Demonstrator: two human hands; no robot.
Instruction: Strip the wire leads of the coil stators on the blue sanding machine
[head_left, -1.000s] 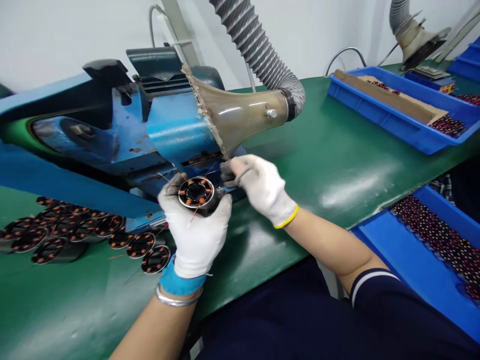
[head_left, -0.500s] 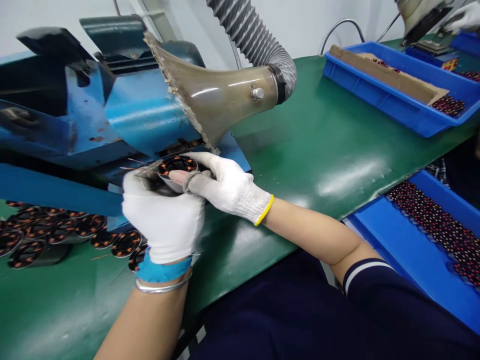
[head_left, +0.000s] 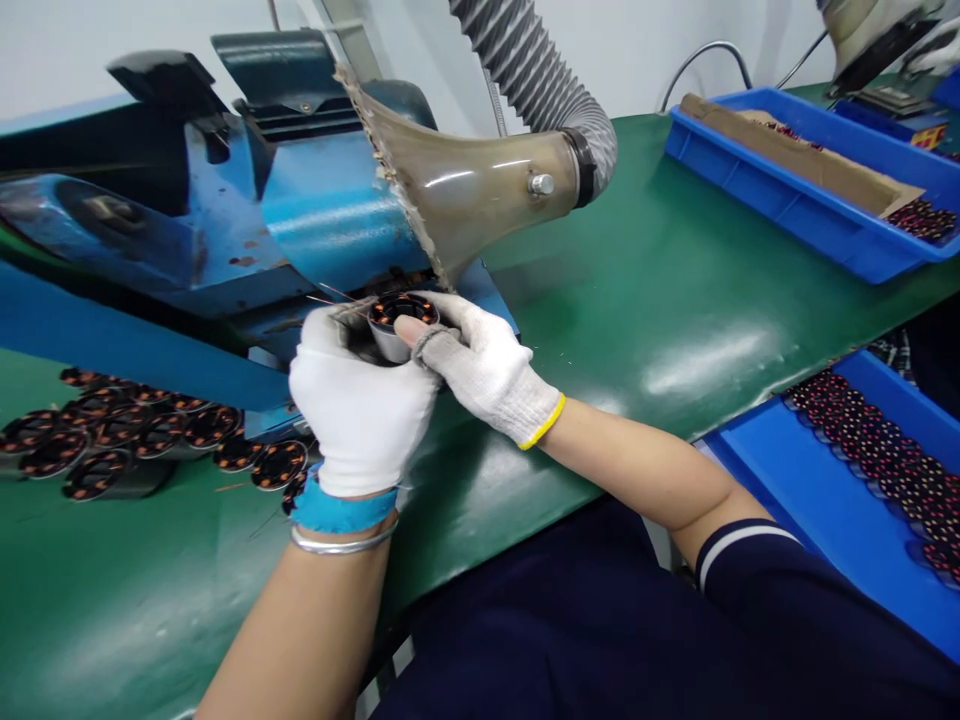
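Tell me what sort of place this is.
Probably a factory workshop, perhaps for motor parts: a blue machine stands beside a hood on a ribbed hose, copper-wound rings lie grouped on the green bench, and blue trays hold many small parts.

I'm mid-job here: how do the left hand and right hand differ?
The left hand has a blue band and silver bangle at its wrist; the right hand has a yellow cuff. The left hand grips the metal ring from its left; the right hand is on its right, bare thumb tip at the near rim. Both wear pale gloves.
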